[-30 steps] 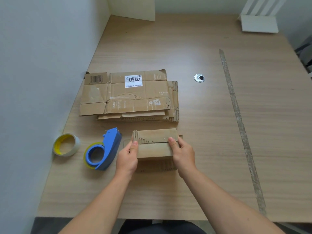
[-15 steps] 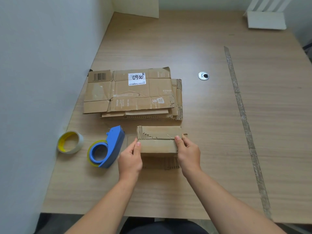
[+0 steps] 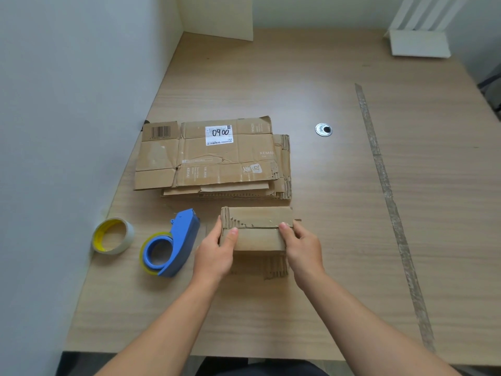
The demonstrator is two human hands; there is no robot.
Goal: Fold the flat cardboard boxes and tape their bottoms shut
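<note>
— How is the small box (image 3: 254,232) being held?

— It is clasped from both sides. The left hand (image 3: 214,253) is pressed against its left end, thumb laid on the top flap; the right hand (image 3: 302,246) is closed on the right end, thumb resting at the seam where the two top flaps meet. Neither hand is spread wide; both are curled snugly on the cardboard.

— And where is the box placed?

— It stands on the table (image 3: 339,213), near the front edge, just in front of the stack of flat boxes (image 3: 214,158).

— What can be counted?

— One folded box, one stack of flattened boxes whose number cannot be told, one blue tape dispenser (image 3: 170,245) just left of the left hand, one loose tape roll (image 3: 112,236) further left near the wall, one round metal disc (image 3: 323,129) behind, and one long strip of tape (image 3: 390,202) stuck down the table's right side.

— What is changed from a second ago?

— Little is altered: the box is kept in the same spot, and the left thumb has been moved up onto the top flap. The rest is unmoved.
</note>
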